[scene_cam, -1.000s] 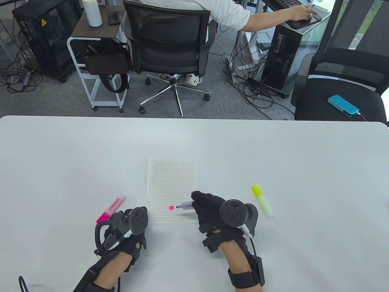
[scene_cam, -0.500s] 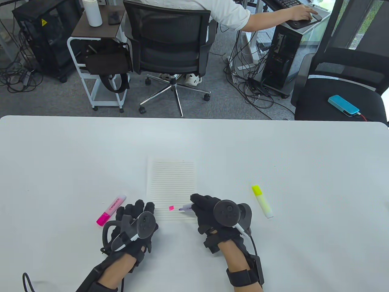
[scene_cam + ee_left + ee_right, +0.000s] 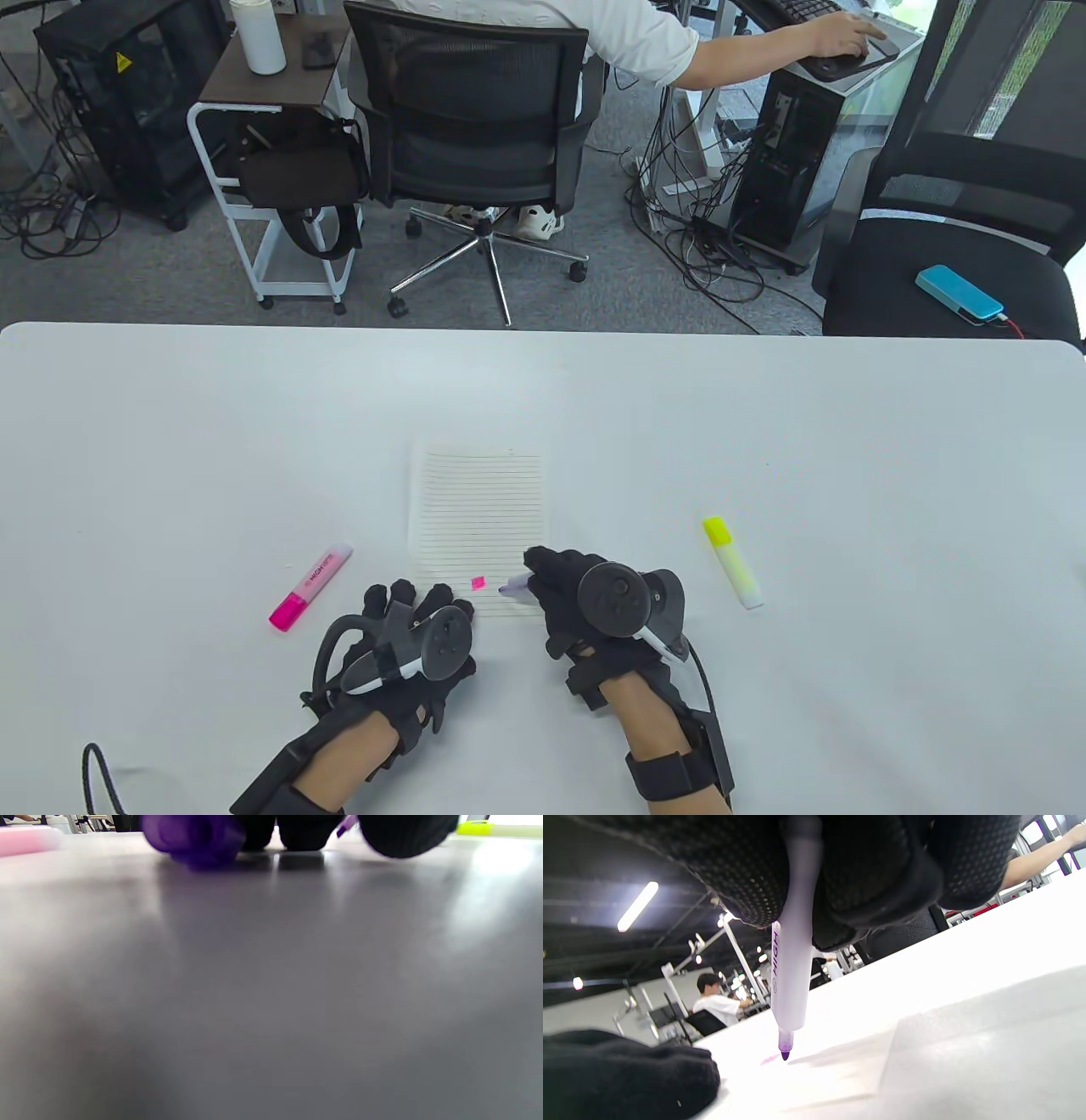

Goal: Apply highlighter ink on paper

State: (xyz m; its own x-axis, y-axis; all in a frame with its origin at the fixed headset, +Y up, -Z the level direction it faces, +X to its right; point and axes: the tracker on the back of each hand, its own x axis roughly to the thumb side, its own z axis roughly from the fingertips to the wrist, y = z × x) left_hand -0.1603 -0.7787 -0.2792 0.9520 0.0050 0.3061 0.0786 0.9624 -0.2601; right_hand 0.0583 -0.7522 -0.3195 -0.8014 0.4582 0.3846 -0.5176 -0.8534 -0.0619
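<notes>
Purple highlighter (image 3: 514, 583) gripped by R hand (image 3: 567, 594), tip seemingly on paper (image 3: 475, 518).

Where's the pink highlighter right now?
In the table view, the pink highlighter lies on the table, left of the lined paper and just beyond the left hand, untouched.
</notes>
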